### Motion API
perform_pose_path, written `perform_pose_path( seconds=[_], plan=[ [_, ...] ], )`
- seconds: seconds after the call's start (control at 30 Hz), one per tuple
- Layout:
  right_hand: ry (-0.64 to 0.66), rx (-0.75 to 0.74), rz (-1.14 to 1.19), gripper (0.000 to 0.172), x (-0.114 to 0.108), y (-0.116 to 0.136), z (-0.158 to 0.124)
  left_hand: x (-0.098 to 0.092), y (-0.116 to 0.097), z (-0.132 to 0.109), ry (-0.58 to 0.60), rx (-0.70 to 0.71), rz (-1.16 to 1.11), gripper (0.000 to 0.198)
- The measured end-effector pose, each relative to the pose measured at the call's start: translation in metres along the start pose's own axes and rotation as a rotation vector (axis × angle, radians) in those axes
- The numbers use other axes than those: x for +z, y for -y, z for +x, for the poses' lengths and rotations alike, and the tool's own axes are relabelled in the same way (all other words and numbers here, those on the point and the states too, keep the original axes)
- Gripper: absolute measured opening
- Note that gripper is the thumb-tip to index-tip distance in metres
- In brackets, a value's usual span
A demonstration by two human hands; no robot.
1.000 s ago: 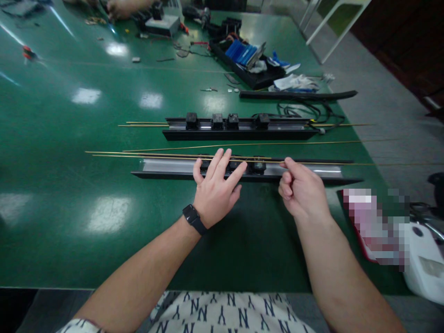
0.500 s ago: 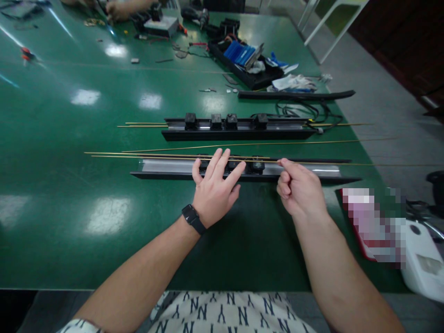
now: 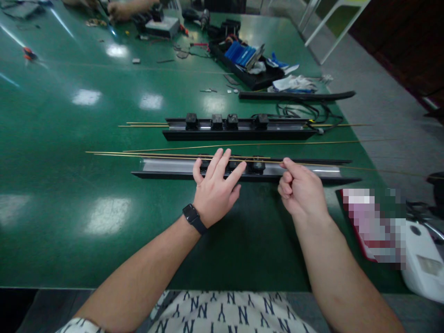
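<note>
Fingers spread, my left hand (image 3: 217, 189) lies over the middle of the nearer black channel rail (image 3: 166, 165), across its black blocks (image 3: 258, 165). It partly hides the blocks and the thin brass-coloured rods running above the rail. My right hand (image 3: 301, 187) pinches one thin brass rod (image 3: 367, 169) between thumb and forefinger, over the rail's right half. That rod reaches out past the right table edge and slants slightly down to the right. Behind the rail lies another long thin rod (image 3: 312, 143) on the green table.
A second channel rail (image 3: 239, 135) with several black blocks and rods lies farther back. Beyond it are a black strip (image 3: 294, 96), cables, white gloves (image 3: 293, 84) and a black tray (image 3: 258, 83). A white device (image 3: 425, 263) sits at right. Another person's hand (image 3: 120, 10) shows at the far left.
The pinched rod's right end has dipped lower, and my right hand has shifted very slightly to the right. My left hand stays spread over the rail.
</note>
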State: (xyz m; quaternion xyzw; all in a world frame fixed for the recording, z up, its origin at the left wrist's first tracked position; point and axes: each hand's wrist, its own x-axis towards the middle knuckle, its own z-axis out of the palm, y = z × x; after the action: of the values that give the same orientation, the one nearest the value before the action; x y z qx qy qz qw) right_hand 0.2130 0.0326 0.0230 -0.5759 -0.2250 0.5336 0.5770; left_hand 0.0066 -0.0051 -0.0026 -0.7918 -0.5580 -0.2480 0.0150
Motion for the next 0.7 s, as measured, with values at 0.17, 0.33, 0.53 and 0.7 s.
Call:
perform_pose_path(
  seconds=[0.17,0.33,0.53,0.7],
  plan=[
    [-0.008,0.003,0.009,0.024,0.0004,0.0003,0.0005,0.0008,0.0006,0.0000,-0.004,0.007,0.005,0.053],
    [0.003,0.009,-0.016,0.024,0.0016,0.0028,-0.0011,0.0005,0.0006,0.0002,-0.005,0.007,0.001,0.054],
    [0.049,0.005,-0.026,0.023,0.0018,0.0023,-0.0030,0.0008,0.0001,0.0002,-0.003,0.001,0.007,0.054],
    [0.086,-0.002,-0.025,0.026,0.0018,0.0009,-0.0033,0.0012,0.0004,-0.0002,-0.011,0.006,0.001,0.055]
  ],
)
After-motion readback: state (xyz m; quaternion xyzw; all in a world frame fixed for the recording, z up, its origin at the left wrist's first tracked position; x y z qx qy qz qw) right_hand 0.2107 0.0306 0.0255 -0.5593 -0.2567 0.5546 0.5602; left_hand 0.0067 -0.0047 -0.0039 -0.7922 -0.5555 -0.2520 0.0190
